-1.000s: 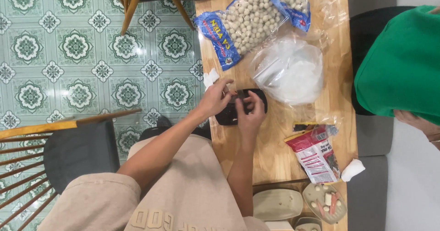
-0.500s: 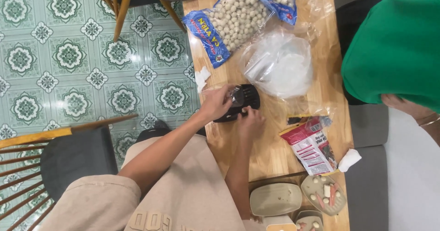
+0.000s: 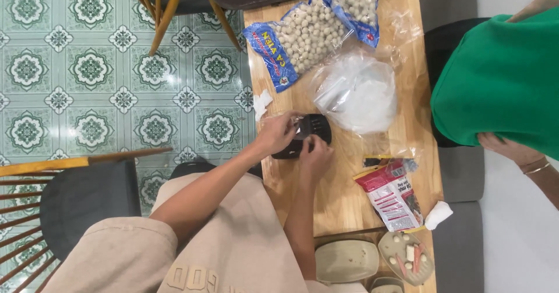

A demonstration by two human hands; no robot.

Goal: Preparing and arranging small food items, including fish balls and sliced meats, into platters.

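We grip the black tray (image 3: 307, 131) with both hands: left hand (image 3: 278, 133) and right hand (image 3: 315, 153) fingers closed on it; its long axis runs diagonally across the wooden table (image 3: 343, 194).

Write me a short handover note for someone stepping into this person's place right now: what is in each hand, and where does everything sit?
Left hand: gripping the left edge of the small black plastic tray on the light wooden table.
Right hand: fingertips on the tray's near edge.
Around it: clear plastic bag just right of the tray; blue-edged bags of pale round balls beyond; red and white packet nearer right; beige dish with food pieces at the near end.
Done and left: the tray's contents cannot be made out.
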